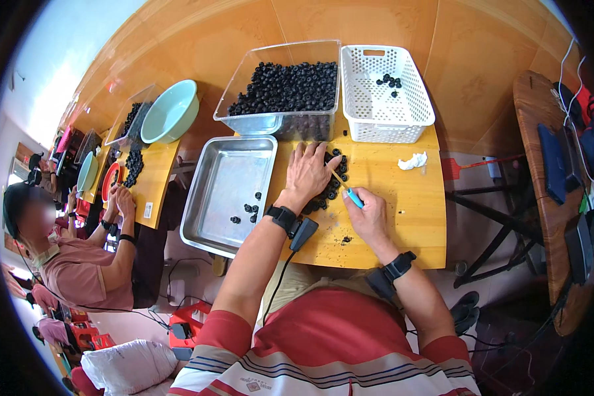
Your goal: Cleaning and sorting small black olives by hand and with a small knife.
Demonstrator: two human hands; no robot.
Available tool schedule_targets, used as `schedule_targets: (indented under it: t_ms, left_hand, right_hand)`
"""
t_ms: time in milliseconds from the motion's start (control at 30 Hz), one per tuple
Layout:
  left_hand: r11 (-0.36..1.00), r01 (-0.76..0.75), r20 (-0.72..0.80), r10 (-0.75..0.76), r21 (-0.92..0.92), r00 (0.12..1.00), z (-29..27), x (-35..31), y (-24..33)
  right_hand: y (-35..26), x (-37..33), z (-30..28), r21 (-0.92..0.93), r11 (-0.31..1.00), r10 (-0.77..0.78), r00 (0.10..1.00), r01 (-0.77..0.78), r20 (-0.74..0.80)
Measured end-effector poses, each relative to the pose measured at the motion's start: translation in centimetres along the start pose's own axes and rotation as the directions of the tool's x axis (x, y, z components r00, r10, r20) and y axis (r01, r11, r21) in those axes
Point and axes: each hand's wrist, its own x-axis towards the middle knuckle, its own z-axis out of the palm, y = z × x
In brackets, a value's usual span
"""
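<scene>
My left hand [308, 173] lies palm down at the middle of the wooden table [402, 231], fingers spread, over the left side of a cluster of small black ring-shaped parts [336, 181]. Between the fingers of my right hand [369, 214] is a slim tool with a light-blue handle [355, 197] and a thin yellowish shaft. Its tip points at the rings near my left fingertips. Whether the tip touches a ring is too small to tell. Some of the cluster is hidden beneath my left hand.
A clear bin [224, 112] heaped with black parts and a white perforated basket [383, 132] holding several stand behind. Left is a metal tray [208, 148] with several parts. A crumpled white tissue [412, 161] and dark crumbs [346, 240] lie right. Another person [79, 270] works at the left table.
</scene>
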Motion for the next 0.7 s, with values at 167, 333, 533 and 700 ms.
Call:
schedule_targets:
  t_ms: [167,333,533,700]
  left_hand:
    - [0.998,-0.017,0.027,0.019,-0.061,0.999,-0.5,0.2,0.3]
    - [0.996,-0.069,-0.001,0.069,-0.061,0.998,-0.4,-0.1,0.8]
    - [0.993,-0.093,0.01,0.094,-0.071,0.995,-1.2,-0.7,1.4]
    - [0.987,-0.127,0.029,0.131,-0.094,0.991,-1.2,-1.2,1.0]
  right_hand:
    - [-0.1,0.1,-0.1,0.011,1.0,0.025,1.0,-0.025,0.005]
    - [-0.1,0.2,-0.2,0.0,0.999,0.033,0.999,-0.033,0.013]
    - [0.1,0.2,0.0,0.02,0.999,0.042,0.999,-0.042,-0.006]
    - [-0.1,0.3,-0.2,0.012,1.0,0.005,1.0,-0.004,-0.014]
